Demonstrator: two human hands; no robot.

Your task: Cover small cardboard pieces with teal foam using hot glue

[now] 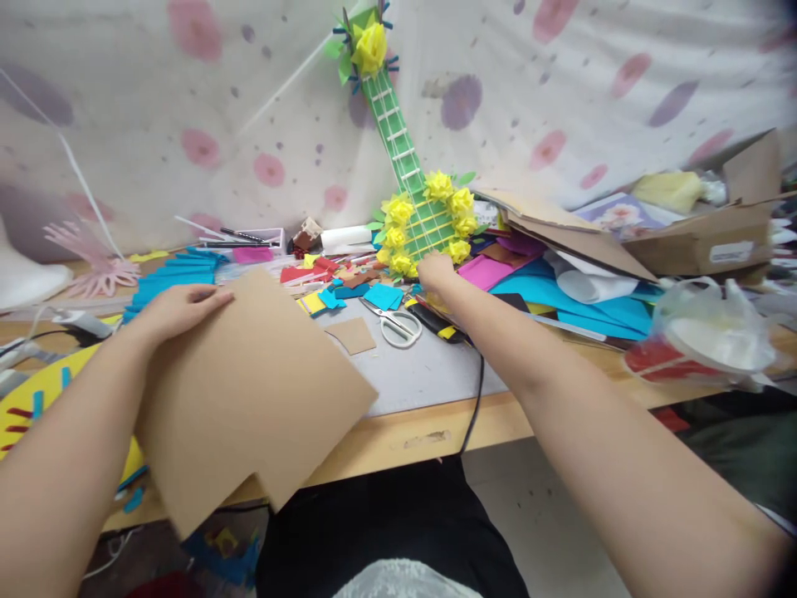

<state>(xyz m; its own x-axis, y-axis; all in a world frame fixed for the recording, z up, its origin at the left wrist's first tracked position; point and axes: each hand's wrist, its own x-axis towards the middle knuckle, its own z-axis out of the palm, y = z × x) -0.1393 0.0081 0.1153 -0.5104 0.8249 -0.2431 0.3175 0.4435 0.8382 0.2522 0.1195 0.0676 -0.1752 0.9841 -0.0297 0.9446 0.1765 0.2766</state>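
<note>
A large brown cardboard sheet (249, 390) with a notch in its lower edge is tilted over the table's front edge. My left hand (190, 309) is closed on its upper left edge, thumb on top. My right hand (437, 272) reaches across the table to the foot of a green paper guitar (402, 145) trimmed with yellow paper roses. Its fingers are curled down and mostly hidden, so what they hold cannot be made out. Just below it lies a black and yellow tool (439, 322) with a cord. White-handled scissors (398, 326) and a small cardboard piece (353, 335) lie between my hands.
Coloured paper scraps (336, 274) cover the table's middle. Blue and pink paper sheets (598, 303), cardboard and an open box (703, 241) are heaped at right. A bagged tub (703, 340) stands near the right front edge. At left are blue pleated paper (174, 278) and a yellow piece (43, 390).
</note>
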